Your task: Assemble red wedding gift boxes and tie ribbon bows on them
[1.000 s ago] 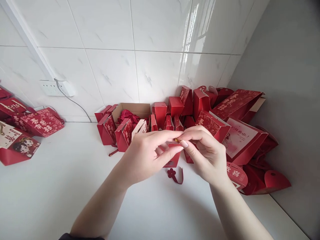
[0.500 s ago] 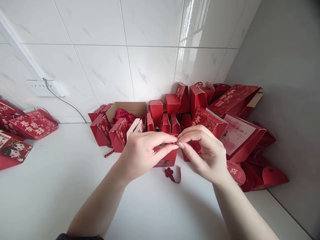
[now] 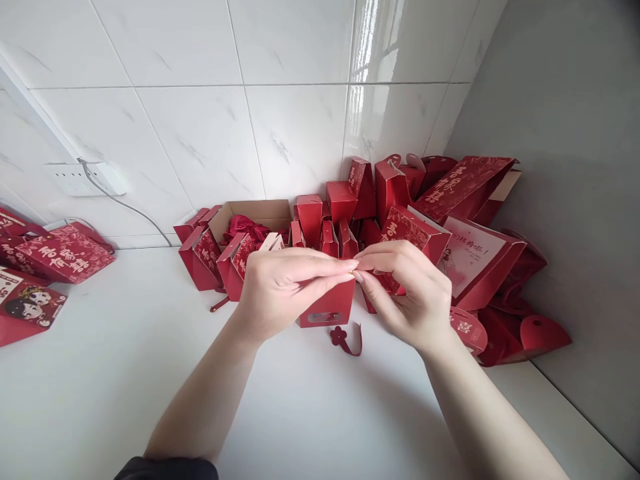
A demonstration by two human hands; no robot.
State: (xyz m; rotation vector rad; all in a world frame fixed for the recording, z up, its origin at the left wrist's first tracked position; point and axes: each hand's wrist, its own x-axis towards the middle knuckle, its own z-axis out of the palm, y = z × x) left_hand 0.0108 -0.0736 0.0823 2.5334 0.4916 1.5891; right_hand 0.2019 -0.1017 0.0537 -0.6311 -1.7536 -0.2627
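My left hand (image 3: 285, 290) and my right hand (image 3: 407, 290) meet fingertip to fingertip above a small red gift box (image 3: 327, 308) standing on the white counter (image 3: 125, 393). Both hands are closed in a pinch on the top of that box; whatever small piece sits between the fingertips is hidden. A red ribbon with a flower-shaped end (image 3: 345, 339) lies on the counter just in front of the box.
Several red gift boxes and bags (image 3: 400, 220) are heaped against the tiled wall and right corner. An open cardboard box (image 3: 253, 217) holds red fabric. More red bags (image 3: 55, 253) lie at the left. A wall socket with a cable (image 3: 83, 179) is behind.
The small gold piece seen between the fingertips earlier is no longer visible. Both hands stay pinched together over the red box; the view has shifted slightly, nothing else moved.
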